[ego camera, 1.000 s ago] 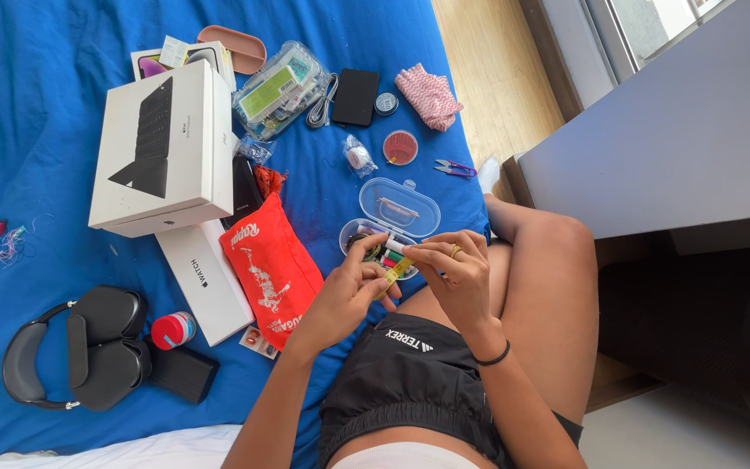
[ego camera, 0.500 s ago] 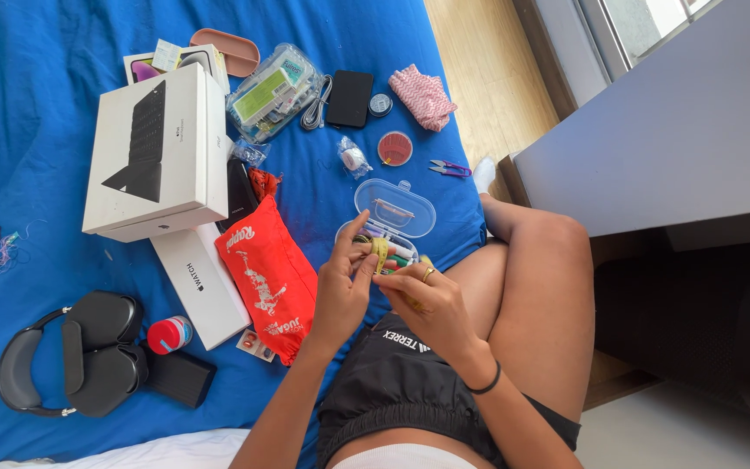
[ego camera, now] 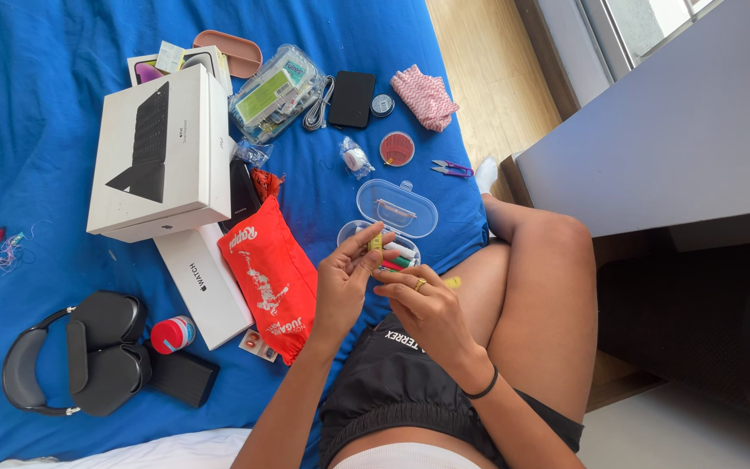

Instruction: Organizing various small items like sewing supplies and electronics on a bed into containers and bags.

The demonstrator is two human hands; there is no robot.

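My left hand [ego camera: 340, 282] pinches a yellow measuring tape [ego camera: 376, 242] just in front of an open clear plastic sewing kit case [ego camera: 397, 208] on the blue bed sheet. My right hand [ego camera: 423, 304], with a ring on one finger, grips the tape's other part, whose yellow end [ego camera: 452, 282] shows over my thigh. Coloured thread spools [ego camera: 397, 259] lie in the case's lower half, partly hidden by my fingers. Both hands are close together above my lap.
A red pouch [ego camera: 269, 274], two white boxes [ego camera: 162, 152], grey headphones [ego camera: 71, 356], a small red-capped jar [ego camera: 171, 333], a red pin disc [ego camera: 397, 148], purple snips [ego camera: 450, 168], a black wallet [ego camera: 351, 98] and a pink cloth [ego camera: 425, 95] lie on the bed. A grey desk [ego camera: 679, 130] stands right.
My right hand has dropped from beside the case toward my lap, drawing the yellow tape along. My left hand has risen slightly and now pinches the tape near the case.
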